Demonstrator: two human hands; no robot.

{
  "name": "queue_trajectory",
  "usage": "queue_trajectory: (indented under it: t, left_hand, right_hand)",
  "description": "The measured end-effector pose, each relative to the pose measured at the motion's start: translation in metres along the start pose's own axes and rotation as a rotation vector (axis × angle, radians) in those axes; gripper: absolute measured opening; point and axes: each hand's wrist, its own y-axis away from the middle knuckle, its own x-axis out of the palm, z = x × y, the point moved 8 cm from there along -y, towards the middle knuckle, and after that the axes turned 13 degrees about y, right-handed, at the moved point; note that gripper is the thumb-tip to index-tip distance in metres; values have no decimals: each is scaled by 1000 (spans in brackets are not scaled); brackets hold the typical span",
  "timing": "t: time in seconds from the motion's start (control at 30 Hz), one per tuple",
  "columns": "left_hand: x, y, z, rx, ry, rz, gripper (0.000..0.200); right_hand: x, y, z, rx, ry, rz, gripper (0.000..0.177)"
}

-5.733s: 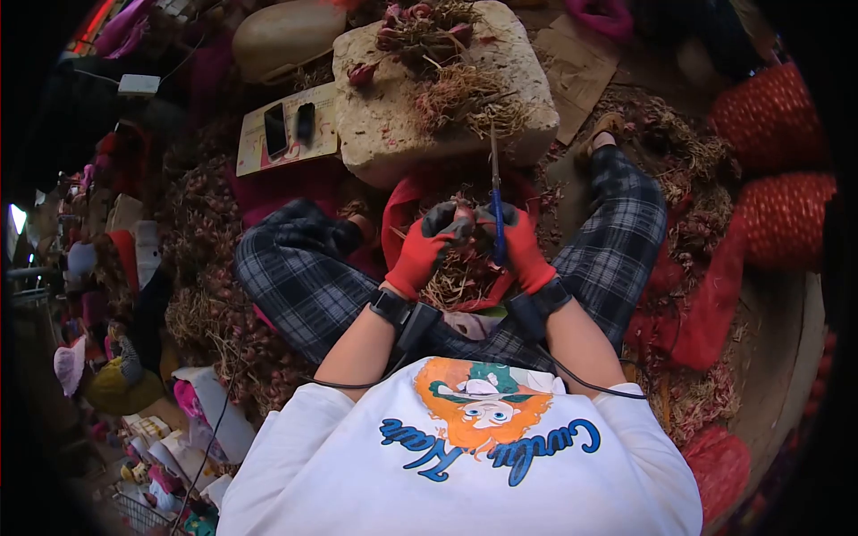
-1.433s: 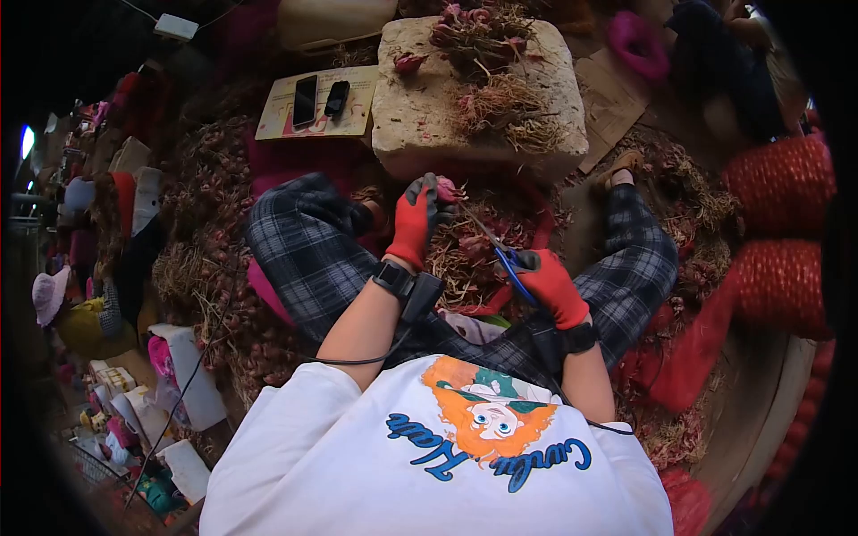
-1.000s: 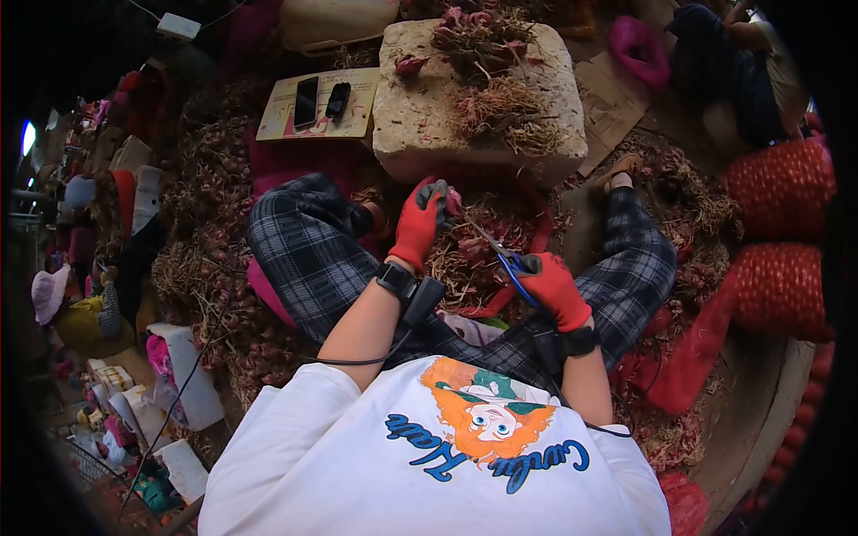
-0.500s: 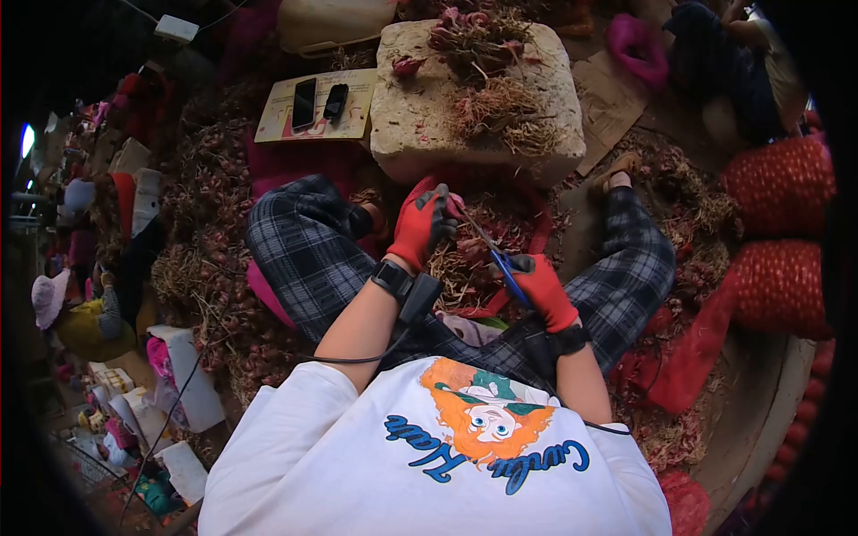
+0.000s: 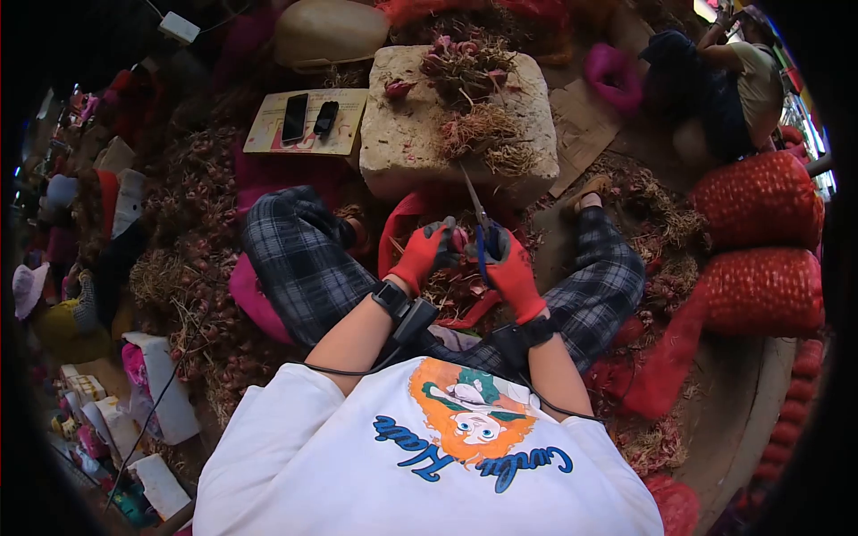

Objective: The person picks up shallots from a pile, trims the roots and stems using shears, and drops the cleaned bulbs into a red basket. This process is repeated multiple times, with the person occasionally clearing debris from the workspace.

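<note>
**Red-gloved hands hold a shallot and scissors**

Head view, looking down. The left hand (image 5: pixel 424 256), in a red glove, is curled tightly around a small reddish shallot bulb (image 5: pixel 459 239) above the lap. Just beside it, the right hand (image 5: pixel 509 268) grips blue-handled steel scissors (image 5: pixel 481 234), with the blades pointing away from both hands. Beyond the hands sits a pale rough stone block (image 5: pixel 393 143) heaped with shallots. Well off to the right hand's side lie red mesh sacks (image 5: pixel 760 201).

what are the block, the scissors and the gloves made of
Block: pale, rough, pitted, likely stone or concrete. Scissors in the right hand: thin grey blades, probably metal; blue handles look plastic. Gloves, also on the left hand holding a bulb: red knit-looking fabric, dark fingertips, perhaps rubbery coating.
</note>
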Motion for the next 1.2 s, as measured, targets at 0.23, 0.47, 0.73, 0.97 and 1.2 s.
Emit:
queue_trajectory:
  t: [0.23, 0.47, 0.73, 0.97, 1.2]
  left_hand:
    - [-1, 34, 33, 44, 88, 122, 20]
    - [-14, 32, 42, 105, -146, 120, 18]
    - [36, 98, -25, 606, -715, 387, 31]
    - [36, 99, -31, 515, -678, 260, 23]
    - [9, 70, -18, 590, -307, 84, 22]
  right_hand:
    - [21, 22, 20, -197, 238, 63, 38]
    - [21, 44, 28, -280, 297, -13, 36]
    - [3, 36, -15, -162, 141, -156, 30]
    - [-10, 36, 8, -73, -175, -63, 22]
    - [15, 33, 65, -468, 165, 58, 39]
